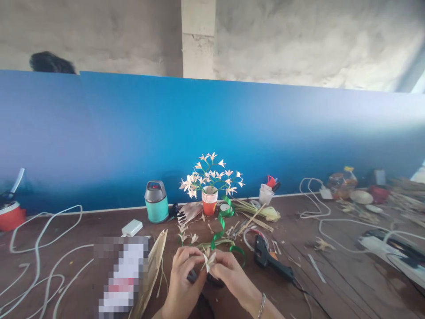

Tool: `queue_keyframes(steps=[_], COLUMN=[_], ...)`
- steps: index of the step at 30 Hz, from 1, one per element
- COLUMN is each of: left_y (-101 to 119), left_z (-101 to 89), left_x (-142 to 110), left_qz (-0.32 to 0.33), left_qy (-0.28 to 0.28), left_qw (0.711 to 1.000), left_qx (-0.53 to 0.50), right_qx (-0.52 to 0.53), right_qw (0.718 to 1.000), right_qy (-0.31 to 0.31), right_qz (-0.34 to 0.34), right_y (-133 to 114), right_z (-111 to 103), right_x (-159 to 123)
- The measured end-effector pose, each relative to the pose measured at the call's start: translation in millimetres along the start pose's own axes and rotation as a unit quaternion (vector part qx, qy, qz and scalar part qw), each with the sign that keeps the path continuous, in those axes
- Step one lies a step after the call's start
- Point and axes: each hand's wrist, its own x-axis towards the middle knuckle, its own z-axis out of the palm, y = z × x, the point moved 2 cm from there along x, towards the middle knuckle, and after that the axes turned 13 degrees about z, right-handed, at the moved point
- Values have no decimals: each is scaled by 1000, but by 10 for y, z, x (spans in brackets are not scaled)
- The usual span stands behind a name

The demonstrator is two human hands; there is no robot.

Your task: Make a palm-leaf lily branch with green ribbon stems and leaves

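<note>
Between my two hands is a small pale husk-like flower (209, 261) with pointed petals. My left hand (186, 277) pinches it from the left side. From the right, my right hand (232, 272), with a chain bracelet at the wrist, has its fingers closed on the same flower. Just beyond my hands lie loose pale flowers (193, 239) and a curling green ribbon (219, 226). A black glue gun (270, 263) rests to the right of my right hand. Something dark beneath my hands is mostly hidden.
Finished pale flowers on green stems stand in stacked paper cups (209, 206). A teal lidded container (157, 206) is to their left, near the blue partition (166, 133). White cables (43, 248) sprawl at left. A power strip (392, 252) lies at right. Husk strips (259, 210) litter the table.
</note>
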Motion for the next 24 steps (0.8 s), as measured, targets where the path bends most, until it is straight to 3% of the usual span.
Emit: queue_keyframes(steps=[7, 18, 24], left_y=[16, -29, -7], left_z=[-1, 25, -1], left_x=[3, -29, -15], left_qz=[23, 38, 46], left_qy=[-39, -46, -19], left_qw=[999, 998, 998], left_qx=[-20, 11, 34], right_qx=[-81, -118, -121], right_qw=[996, 992, 991], right_qy=[3, 26, 34], right_qz=[-36, -35, -43], right_y=[99, 33, -14], right_z=[-71, -86, -68], right_x=[44, 8, -3])
